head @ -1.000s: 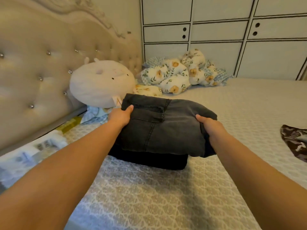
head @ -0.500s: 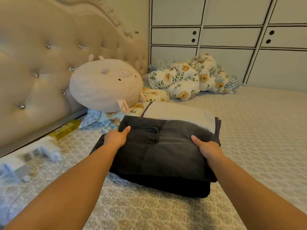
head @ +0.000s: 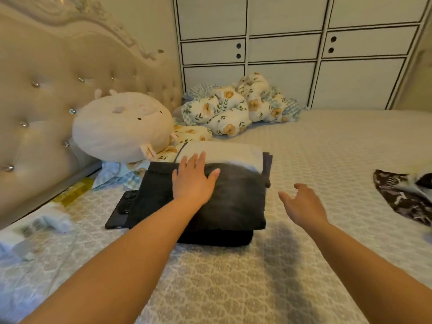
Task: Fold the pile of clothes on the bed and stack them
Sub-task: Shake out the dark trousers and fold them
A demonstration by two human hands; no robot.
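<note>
Bed (head: 327, 148): phone (head: 119, 210) half under stack (head: 233, 202)

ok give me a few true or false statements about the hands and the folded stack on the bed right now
1. The left hand rests flat on the dark folded jeans. True.
2. The right hand grips the jeans. False: it hovers open beside the stack, touching nothing.
3. A black phone lies partly under the stack's left edge. True.
4. The patterned dark garment sits on top of the stack. False: it lies apart at the right.
5. The round plush toy leans by the headboard. True.
</note>
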